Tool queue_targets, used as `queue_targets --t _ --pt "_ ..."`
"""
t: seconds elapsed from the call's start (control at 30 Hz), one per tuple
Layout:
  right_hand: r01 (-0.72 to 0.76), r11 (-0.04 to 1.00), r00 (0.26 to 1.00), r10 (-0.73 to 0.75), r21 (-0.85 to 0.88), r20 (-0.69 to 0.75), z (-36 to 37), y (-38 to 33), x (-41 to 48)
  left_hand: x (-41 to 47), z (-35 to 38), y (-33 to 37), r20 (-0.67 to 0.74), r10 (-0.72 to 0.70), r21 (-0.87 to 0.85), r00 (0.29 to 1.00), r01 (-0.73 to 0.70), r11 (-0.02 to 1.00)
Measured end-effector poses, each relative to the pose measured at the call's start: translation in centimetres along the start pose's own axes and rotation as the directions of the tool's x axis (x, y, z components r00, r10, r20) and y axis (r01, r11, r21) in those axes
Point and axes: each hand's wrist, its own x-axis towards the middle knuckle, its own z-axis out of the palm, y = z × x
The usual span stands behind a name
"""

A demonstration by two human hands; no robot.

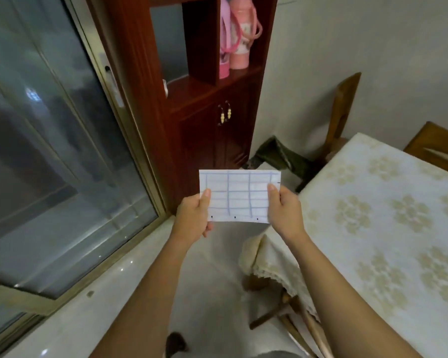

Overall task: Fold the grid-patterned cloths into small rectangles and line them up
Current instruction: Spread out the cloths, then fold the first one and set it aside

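A white cloth with a blue grid pattern (239, 196) is held up in the air in front of me as a flat rectangle, above the floor and left of the table. My left hand (193, 217) pinches its left edge, thumb on the front. My right hand (283, 210) pinches its right edge the same way. Small dark marks run along the cloth's lower edge. No other grid cloth is in view.
A table under a cream floral tablecloth (388, 228) fills the right side, with wooden chairs (344, 109) behind it. A dark red wooden cabinet (204, 125) holding pink bottles (239, 34) stands ahead. A sliding glass door (49, 151) is on the left.
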Motion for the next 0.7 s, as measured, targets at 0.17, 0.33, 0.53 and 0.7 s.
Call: queue_targets --t 0.17,0.33,0.53,0.7 --pt "-0.134 0.991 0.978 0.129 -0.017 -0.161 1.2 -1.2 2.8 8.9 -0.3 0.4 0.208 0.042 0.028 0.977 -0.049 0.998" --pt "-0.288 0.957 0.901 0.266 -0.014 -0.343 -0.4 2.2 2.8 13.4 4.9 0.9 0.458 0.073 0.074 0.886 -0.120 0.990" --pt "-0.456 0.890 0.761 0.393 0.006 -0.517 -3.9 7.5 3.4 17.2 13.6 2.6 0.689 0.092 0.130 0.719 -0.247 0.960" --pt "-0.525 0.849 0.687 0.464 0.060 -0.559 -6.3 11.7 5.9 20.0 19.7 3.8 0.744 0.080 0.161 0.664 -0.294 0.942"
